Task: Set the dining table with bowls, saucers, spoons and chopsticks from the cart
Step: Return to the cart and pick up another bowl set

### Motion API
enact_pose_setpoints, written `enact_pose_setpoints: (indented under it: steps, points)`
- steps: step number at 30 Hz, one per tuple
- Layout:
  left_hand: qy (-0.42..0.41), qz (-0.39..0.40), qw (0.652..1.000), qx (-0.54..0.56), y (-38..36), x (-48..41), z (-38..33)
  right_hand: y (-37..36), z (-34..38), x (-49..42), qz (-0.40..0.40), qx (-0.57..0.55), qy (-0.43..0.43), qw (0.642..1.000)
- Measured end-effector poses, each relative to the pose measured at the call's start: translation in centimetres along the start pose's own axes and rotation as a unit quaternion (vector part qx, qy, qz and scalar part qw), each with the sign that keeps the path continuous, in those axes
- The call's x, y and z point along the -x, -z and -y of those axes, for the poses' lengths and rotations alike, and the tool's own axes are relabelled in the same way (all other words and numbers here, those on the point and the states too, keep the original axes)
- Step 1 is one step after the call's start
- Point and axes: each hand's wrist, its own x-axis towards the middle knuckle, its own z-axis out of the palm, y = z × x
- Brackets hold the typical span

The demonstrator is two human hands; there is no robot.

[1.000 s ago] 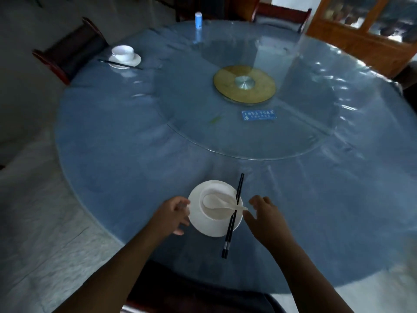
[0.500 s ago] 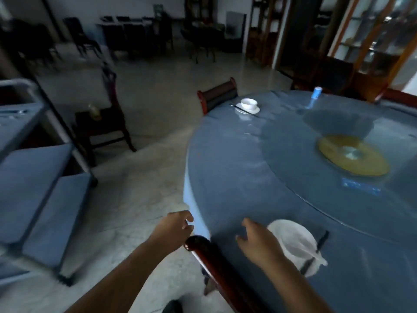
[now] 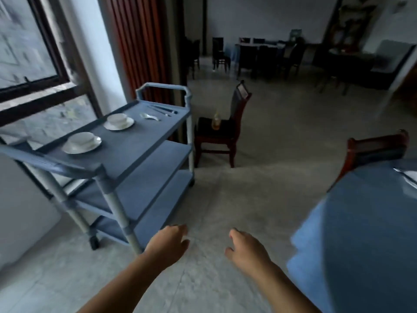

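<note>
Both hands hang empty over the pale floor [image 3: 270,150], low in the head view. The left hand [image 3: 168,243] has its fingers relaxed and slightly bent, grasping nothing, and the right hand [image 3: 247,247] is the same, loose with the thumb apart from the fingers. Neither touches anything

The cart [image 3: 144,141] stands ahead and to the left of the hands, by a window [image 3: 27,53], with three blue shelves on grey posts and wheels. Its nearest post is just beyond the left hand, while the tableware on the top shelf lies well apart from both hands. On that shelf the near bowl [image 3: 81,138] sits in the near saucer [image 3: 96,141], and further along the far bowl [image 3: 116,118] sits in the far saucer [image 3: 130,123]. Past these a white spoon [image 3: 149,116] lies flat on the shelf, and just beside it, towards the handle end, lie dark chopsticks [image 3: 162,110]. How many chopsticks there are cannot be told through the blur

The counter [image 3: 361,222], covered in blue cloth, fills the right side, its edge near the right hand. A white dish [image 3: 409,177] on it is cut off by the frame. A red wooden chair [image 3: 374,147] stands at the counter's far edge. Another chair [image 3: 222,129] stands beyond the cart with a small bottle [image 3: 216,120] on its seat
</note>
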Motion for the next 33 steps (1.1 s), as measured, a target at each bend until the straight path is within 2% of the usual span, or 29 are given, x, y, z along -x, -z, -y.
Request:
enact_pose_setpoints:
  steps: [5, 15, 19, 23, 26, 33]
  points:
    - [0.063, -0.007, 0.998, -0.004, 2.9, -5.1, 6.5, -0.4, 5.7, -9.2, 0.037, 0.003, 0.054, 0.998]
    - [0.197, -0.03, 0.979, 0.044, 5.7, -18.2, 14.7, -0.4, 12.0, -30.6, 0.115, -0.007, 0.167, 0.979]
    - [0.273, -0.057, 0.958, 0.066, 7.6, -23.1, 16.6, 0.7, 14.9, -40.8, 0.14, 0.02, 0.245, 0.959]
    - [0.344, -0.086, 0.931, 0.085, 9.9, -26.4, 18.1, 2.1, 18.3, -48.6, 0.164, 0.099, 0.314, 0.93]
    - [0.383, -0.099, 0.911, 0.114, 11.1, -28.3, 19.0, 2.5, 21.1, -52.9, 0.195, 0.127, 0.341, 0.911]
    - [0.447, -0.135, 0.871, 0.149, 12.8, -31.5, 23.0, 0.9, 27.3, -59.9, 0.255, 0.11, 0.373, 0.885]
